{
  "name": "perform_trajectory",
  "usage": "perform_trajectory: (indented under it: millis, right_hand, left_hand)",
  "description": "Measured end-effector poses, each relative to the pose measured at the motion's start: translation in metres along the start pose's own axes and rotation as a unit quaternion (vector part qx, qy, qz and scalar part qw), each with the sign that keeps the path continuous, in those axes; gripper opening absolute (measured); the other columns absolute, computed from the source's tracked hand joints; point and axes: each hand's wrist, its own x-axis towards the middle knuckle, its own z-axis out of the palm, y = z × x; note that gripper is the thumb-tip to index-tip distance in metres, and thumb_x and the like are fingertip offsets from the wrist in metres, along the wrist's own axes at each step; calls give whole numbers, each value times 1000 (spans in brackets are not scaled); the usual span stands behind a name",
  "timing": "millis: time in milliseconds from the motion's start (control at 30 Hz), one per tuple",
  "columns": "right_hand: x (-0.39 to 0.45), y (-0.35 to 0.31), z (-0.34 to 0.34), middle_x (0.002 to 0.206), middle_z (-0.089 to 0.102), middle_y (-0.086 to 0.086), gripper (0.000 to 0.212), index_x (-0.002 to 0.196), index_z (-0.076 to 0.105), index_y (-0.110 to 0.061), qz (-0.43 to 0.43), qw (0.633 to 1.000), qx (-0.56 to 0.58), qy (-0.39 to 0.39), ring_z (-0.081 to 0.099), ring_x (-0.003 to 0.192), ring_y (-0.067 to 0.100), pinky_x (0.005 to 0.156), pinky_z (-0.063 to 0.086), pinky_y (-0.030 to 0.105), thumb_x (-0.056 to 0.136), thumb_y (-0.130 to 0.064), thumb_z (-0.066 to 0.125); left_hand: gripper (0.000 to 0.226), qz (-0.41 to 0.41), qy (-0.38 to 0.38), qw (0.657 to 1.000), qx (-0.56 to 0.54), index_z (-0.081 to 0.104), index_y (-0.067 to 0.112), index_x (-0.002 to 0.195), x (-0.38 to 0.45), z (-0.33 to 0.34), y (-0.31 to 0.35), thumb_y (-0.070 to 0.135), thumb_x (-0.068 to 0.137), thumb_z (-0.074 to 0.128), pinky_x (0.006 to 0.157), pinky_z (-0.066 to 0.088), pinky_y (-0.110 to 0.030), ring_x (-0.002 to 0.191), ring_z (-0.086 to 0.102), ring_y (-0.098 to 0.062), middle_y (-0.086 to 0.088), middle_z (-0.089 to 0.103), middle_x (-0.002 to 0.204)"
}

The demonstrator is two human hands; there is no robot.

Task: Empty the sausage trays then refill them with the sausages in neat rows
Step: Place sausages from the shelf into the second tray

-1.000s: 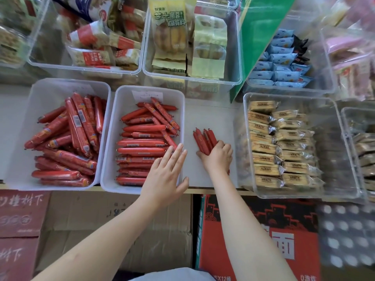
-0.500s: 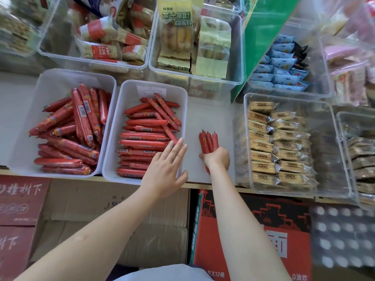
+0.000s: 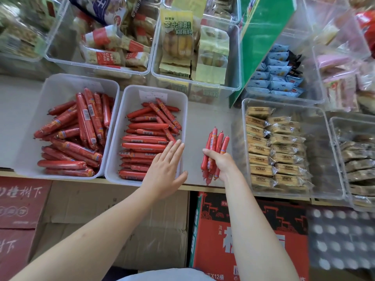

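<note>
Two white sausage trays stand side by side near the front edge of the shelf, and both are full of red sausages, so the emptying has only begun. The left tray (image 3: 30, 138) holds thicker sausages (image 3: 85, 118) lying in disorder. The middle tray (image 3: 183, 118) holds thinner ones (image 3: 144, 146), partly stacked across, partly crossed. The right hand (image 3: 222, 165) grips a small bundle of thin sausages (image 3: 215, 142) above the bare shelf (image 3: 203, 116), between the middle tray and a clear box of wrapped snacks (image 3: 269, 142). The left hand (image 3: 164, 171) is flat with straight fingers, holding nothing, over the near right corner of the middle tray. I judge that almost all work is left: both trays must be cleared, then refilled in rows.
</note>
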Motion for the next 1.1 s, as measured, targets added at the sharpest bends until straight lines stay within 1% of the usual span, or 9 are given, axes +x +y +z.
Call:
perform_trajectory:
  millis: [100,200,333,467,533,600,733,867,1100]
  right_hand:
    - [-19,-27,6,72,64,12,24,97,64,-4,-36,995,8,-89,65,58,28,55,56,38,84,-19,77]
    - [-34,-56,34,68,63,24,24,93,60,0,-80,982,-87,-148,59,48,33,49,52,38,85,-17,74]
    - [-42,-87,96,69,66,6,30,95,60,-15,-180,932,-269,-161,60,46,18,41,41,21,76,-12,82]
    - [-25,-104,157,103,66,-1,40,106,63,-26,-273,784,-532,-166,61,110,21,77,42,23,72,-16,83]
    - [-13,-101,177,107,62,-1,35,105,62,-28,-302,693,-641,-134,56,118,25,85,45,30,75,-17,78]
    - [-1,-91,186,121,57,4,40,121,62,-26,-324,651,-682,-76,50,122,30,98,45,41,83,-24,72]
    - [12,-66,185,144,43,12,61,142,46,-18,-394,674,-625,30,35,136,30,113,29,44,92,-52,58]
    - [18,-45,185,165,9,9,74,158,13,-25,-364,693,-621,38,4,152,25,123,-1,47,97,-64,28]
    - [42,-46,199,166,-5,4,72,157,7,-35,-390,598,-698,49,-9,152,25,120,-6,55,95,-71,9]
  left_hand:
    - [81,-29,84,996,-16,10,19,160,-10,-14,-9,54,93,38,125,4,-39,153,-7,-8,5,1,168]
    - [86,-97,157,983,16,16,12,159,-35,-28,-35,57,91,41,125,2,-41,154,1,-16,-3,7,167]
    - [106,-181,109,974,77,8,7,159,-63,-38,-77,77,84,33,124,-1,-46,154,-4,-20,-9,1,167]
    - [121,-183,35,978,97,-9,9,158,-72,-43,-95,92,74,20,125,-5,-41,151,-20,-17,-6,-16,165]
    - [125,-181,33,979,84,-15,11,156,-72,-43,-97,94,71,21,124,-5,-40,149,-26,-16,-5,-25,163]
    - [127,-178,25,980,82,-20,10,154,-73,-43,-96,95,71,21,124,-6,-39,149,-28,-16,-5,-30,162]
    - [127,-176,27,981,79,-23,9,153,-73,-45,-95,96,71,21,123,-9,-39,148,-30,-17,-5,-33,160]
    - [127,-177,25,980,90,-28,10,151,-73,-44,-94,96,73,21,120,-17,-36,146,-34,-17,-5,-38,158]
    - [126,-182,23,980,82,-22,11,153,-72,-45,-93,95,74,26,120,-16,-36,147,-32,-17,-4,-35,160]
